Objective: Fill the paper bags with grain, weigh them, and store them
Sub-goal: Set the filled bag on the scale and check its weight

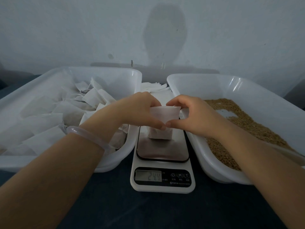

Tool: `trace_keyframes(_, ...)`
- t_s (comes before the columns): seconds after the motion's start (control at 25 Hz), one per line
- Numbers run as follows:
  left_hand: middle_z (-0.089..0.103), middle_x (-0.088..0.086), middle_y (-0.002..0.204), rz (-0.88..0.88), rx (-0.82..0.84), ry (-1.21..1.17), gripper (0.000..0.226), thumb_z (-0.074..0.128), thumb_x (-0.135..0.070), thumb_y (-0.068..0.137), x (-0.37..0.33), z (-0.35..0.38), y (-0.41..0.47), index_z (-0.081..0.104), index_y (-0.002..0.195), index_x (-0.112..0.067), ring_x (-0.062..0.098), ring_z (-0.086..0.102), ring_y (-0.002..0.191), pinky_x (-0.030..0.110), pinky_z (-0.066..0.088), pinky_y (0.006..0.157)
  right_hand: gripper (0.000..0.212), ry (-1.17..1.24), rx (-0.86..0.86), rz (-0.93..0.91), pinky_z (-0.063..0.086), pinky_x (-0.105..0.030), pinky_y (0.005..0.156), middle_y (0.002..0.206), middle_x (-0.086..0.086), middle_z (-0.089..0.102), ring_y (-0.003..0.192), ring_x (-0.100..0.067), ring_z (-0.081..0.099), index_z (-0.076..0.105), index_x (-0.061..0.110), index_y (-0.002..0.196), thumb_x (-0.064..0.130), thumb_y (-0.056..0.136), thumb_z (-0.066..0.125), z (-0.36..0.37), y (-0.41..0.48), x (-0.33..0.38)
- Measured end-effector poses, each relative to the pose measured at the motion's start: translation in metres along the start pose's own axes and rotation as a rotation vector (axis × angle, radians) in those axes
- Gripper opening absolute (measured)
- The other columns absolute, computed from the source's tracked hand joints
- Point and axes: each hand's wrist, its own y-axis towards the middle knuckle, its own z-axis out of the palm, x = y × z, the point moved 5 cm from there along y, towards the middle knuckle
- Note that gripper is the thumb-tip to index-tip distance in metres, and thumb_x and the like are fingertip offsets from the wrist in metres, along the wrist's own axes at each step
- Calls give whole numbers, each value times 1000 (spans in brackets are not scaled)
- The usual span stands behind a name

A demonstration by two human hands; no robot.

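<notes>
A small white paper bag (162,123) stands on the platform of a white kitchen scale (162,162), its lower part bulging. My left hand (142,111) pinches the bag's top from the left. My right hand (189,113) pinches it from the right, and both thumbs meet at the bag's front. The scale's display (148,176) reads 244. Brown grain (247,128) lies in the white tub (206,151) on the right.
A white tub (115,75) on the left holds several filled white paper bags. Flat empty bags (155,87) lie stacked behind the scale. A dark cloth covers the table. A pale wall rises close behind the tubs.
</notes>
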Motion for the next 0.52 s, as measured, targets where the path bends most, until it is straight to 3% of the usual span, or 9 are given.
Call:
trace_keyframes(0.36,56,-12,57,1,10,23,24,78,-45,65,1,2,2,67,77,-28,-6,52,51,20,37,51,38,8,15,-6,37,-10,70,102,20,60,97,7,53,59,34,104,33,71,78,0,0,2)
trace_keyframes(0.52,53,-15,51,-3,20,25,21,78,-45,65,0,2,1,60,66,-35,-8,51,50,19,34,49,35,17,16,-5,37,-9,70,100,22,60,96,11,51,59,35,100,31,72,78,0,0,1)
